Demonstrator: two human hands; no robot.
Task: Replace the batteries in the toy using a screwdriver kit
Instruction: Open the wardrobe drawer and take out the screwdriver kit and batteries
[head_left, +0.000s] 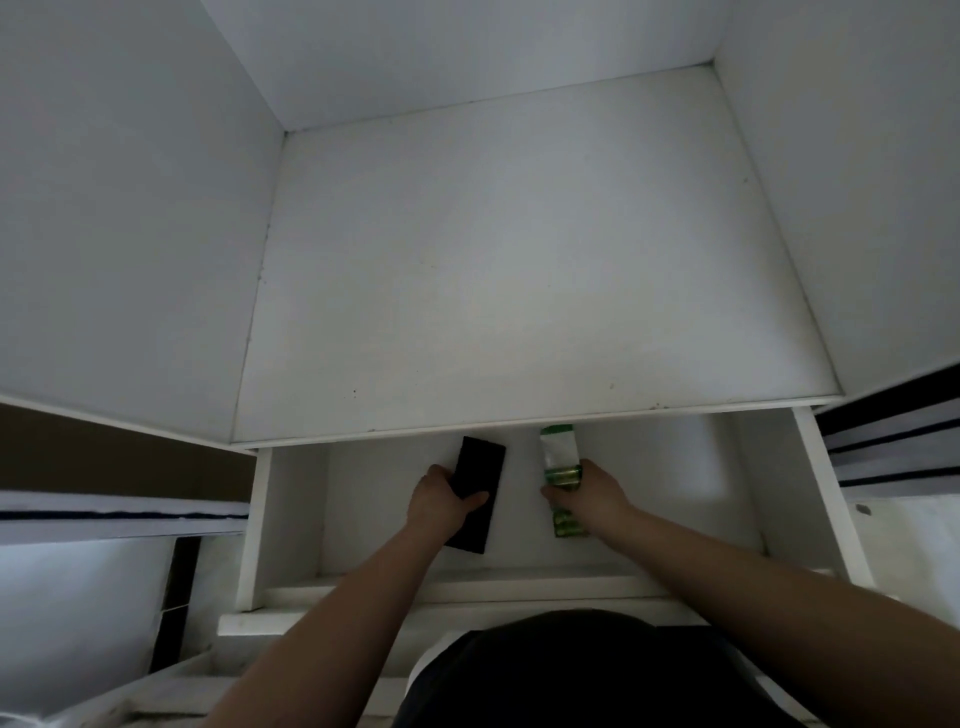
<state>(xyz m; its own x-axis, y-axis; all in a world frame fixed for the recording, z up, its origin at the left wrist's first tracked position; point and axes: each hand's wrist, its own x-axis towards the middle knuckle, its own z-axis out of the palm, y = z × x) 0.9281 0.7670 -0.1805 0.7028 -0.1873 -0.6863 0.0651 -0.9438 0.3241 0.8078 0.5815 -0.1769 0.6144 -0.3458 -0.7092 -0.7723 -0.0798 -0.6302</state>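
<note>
Both hands down in open drawer (291, 519). Left grip (441, 499) clamps black case (475, 493), likely screwdriver kit; right grip (592, 493) wraps green battery pack (561, 470). Lift both straight up, clear drawer front, keep pack level. Toy not visible.

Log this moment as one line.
stage: fetching supplies | left hand: grips black case | right hand: grips green battery pack | place: open white drawer
</note>
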